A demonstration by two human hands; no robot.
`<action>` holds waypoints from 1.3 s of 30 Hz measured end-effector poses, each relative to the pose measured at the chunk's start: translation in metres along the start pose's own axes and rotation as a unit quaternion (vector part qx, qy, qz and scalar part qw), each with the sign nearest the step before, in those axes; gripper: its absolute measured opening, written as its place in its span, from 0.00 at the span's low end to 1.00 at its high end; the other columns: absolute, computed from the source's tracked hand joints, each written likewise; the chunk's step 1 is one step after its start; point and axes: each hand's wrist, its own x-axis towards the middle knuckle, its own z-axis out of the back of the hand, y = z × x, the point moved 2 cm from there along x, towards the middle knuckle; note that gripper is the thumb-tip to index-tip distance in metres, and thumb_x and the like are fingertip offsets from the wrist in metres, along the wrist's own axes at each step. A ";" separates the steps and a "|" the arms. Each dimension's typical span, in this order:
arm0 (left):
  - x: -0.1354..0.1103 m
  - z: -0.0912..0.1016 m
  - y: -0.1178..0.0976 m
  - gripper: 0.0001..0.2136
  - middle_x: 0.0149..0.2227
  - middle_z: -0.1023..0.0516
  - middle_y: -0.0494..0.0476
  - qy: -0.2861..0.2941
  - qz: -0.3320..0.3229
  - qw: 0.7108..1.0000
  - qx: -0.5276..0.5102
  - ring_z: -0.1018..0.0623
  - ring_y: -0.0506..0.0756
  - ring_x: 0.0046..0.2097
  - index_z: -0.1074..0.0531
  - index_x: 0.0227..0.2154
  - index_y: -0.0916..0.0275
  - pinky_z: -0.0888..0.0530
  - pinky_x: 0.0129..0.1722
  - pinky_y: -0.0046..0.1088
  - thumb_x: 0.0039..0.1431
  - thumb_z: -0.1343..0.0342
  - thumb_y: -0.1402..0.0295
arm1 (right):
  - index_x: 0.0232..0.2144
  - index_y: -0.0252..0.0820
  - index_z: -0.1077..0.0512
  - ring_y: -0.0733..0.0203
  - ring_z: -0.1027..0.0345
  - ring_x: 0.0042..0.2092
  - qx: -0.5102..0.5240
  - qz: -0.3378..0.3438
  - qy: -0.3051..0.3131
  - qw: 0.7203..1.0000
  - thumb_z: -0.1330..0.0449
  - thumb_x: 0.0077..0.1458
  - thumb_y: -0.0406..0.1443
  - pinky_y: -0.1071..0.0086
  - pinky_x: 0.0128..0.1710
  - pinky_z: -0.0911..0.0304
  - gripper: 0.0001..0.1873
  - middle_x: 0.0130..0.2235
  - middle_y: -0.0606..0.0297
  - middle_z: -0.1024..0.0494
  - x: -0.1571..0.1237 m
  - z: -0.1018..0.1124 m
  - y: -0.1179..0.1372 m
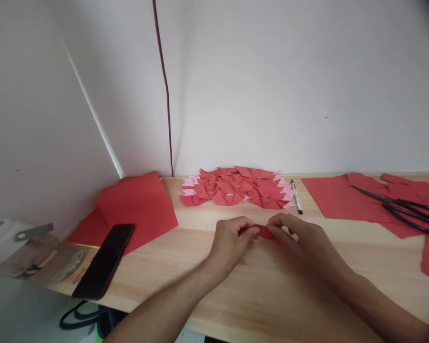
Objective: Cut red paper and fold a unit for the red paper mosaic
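Observation:
A small piece of red paper (264, 232) is stretched between my two hands, just above the wooden table. My left hand (233, 238) pinches its left end between thumb and fingers. At the right end, my right hand (296, 234) grips it the same way. Fingers cover both ends, so how the paper is folded cannot be made out. Beyond my hands, against the wall, lies a pile of folded red and pink paper pieces (236, 186). A marker pen (296, 196) rests at the right of that pile.
Black-handled scissors (396, 207) lie on red paper sheets (329, 193) at the right. On the left, a black phone (105, 262) overlaps more red sheets (139, 205), near a clear plastic bottle (50, 259) at the edge. A dark red cable (166, 90) hangs down the wall.

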 end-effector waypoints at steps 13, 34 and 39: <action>-0.009 0.007 -0.011 0.05 0.33 0.23 0.53 -0.036 -0.214 0.963 0.160 0.26 0.50 0.36 0.26 0.34 0.62 0.32 0.37 0.24 0.60 0.46 0.69 | 0.31 0.46 0.30 0.60 0.31 0.34 -0.051 0.144 -0.072 0.986 0.49 0.61 0.34 0.67 0.34 0.38 0.09 0.32 0.65 0.24 -0.004 0.005 -0.001; -0.019 0.010 -0.021 0.03 0.33 0.24 0.55 -0.087 -0.348 0.920 0.161 0.27 0.52 0.37 0.27 0.35 0.62 0.30 0.39 0.28 0.57 0.42 0.71 | 0.31 0.45 0.28 0.61 0.33 0.35 -0.012 0.226 -0.141 0.964 0.43 0.57 0.31 0.65 0.36 0.40 0.05 0.31 0.65 0.24 -0.010 0.013 0.013; -0.009 0.006 -0.012 0.07 0.28 0.24 0.53 0.001 -0.099 0.992 0.073 0.27 0.50 0.31 0.26 0.28 0.63 0.32 0.31 0.24 0.58 0.45 0.67 | 0.29 0.45 0.30 0.63 0.36 0.28 0.108 0.009 0.026 0.994 0.46 0.59 0.39 0.70 0.26 0.41 0.09 0.27 0.68 0.27 -0.002 0.003 0.001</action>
